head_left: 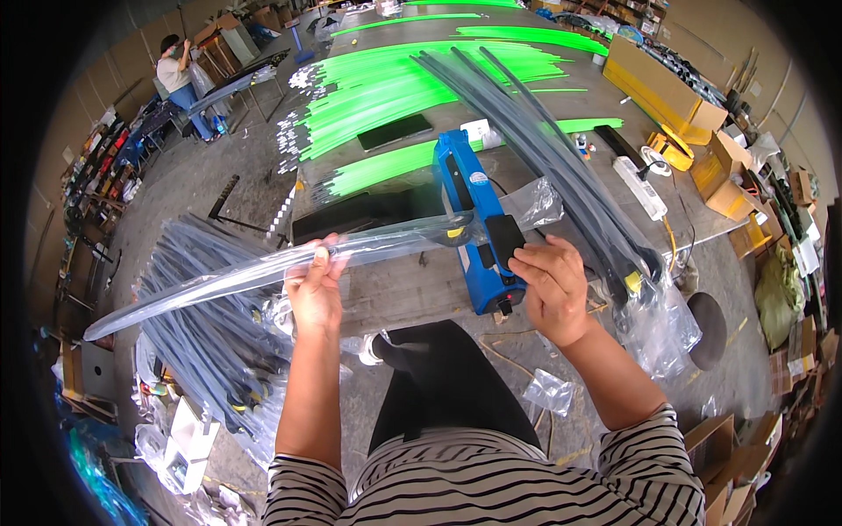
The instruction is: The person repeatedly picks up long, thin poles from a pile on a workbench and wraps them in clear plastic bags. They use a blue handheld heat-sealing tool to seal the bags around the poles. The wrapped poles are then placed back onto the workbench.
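Note:
My left hand (316, 294) is closed on a long clear plastic sleeve (206, 285) with a slender dark-grey piece inside. The sleeve slants from the lower left across to a blue heat sealer (460, 167), and its loose, crumpled end (537, 203) comes out on the sealer's right. A dark end with a yellow mark (454, 232) shows in the sleeve just left of the sealer. My right hand (554, 285) has its fingers curled on the black pad (504, 241) of the sealer's arm, near its front end.
Bagged grey lengths (561, 167) lie on the table right of the sealer; more (202, 307) are piled at left. Bright green strips (421, 88) cover the far table. A power strip (640, 187), yellow tape dispenser (671, 151) and cartons (658, 88) stand right. Another person (181, 83) works far left.

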A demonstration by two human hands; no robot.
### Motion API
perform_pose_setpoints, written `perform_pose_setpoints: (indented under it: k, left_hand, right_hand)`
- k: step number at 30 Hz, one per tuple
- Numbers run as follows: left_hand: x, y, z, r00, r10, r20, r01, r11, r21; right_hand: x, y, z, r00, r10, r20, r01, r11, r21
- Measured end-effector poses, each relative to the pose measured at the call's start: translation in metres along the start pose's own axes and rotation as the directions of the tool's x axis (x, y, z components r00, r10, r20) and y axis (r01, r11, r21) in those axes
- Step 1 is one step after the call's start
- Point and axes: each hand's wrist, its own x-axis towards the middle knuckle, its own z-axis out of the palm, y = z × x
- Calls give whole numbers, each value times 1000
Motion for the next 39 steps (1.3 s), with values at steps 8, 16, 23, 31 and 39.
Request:
perform_pose_setpoints:
  k: [8,16,23,31,39]
  left_hand:
    - [0,-3,-6,1000,9,15,-9,1000,9]
    - [-1,-3,-4,1000,-4,29,5,1000,-8]
    - [-7,6,-7,998,34,-54,-34,999,2]
    - [-34,72,-61,999,48,16,-47,996,-80]
    - [-74,100,-75,990,56,131,-42,994,-106]
  right_hand:
    - [-10,-2,15,993,23,-118,-24,1000,-5]
    - [-10,-4,14,990,28,-135,-27,1000,8]
    - [3,-17,-5,982,134,-131,-136,991,-11]
    - [-23,-47,-27,957,231,-176,-224,973,56]
    - [-4,-85,-38,972,154,-176,-124,977,171]
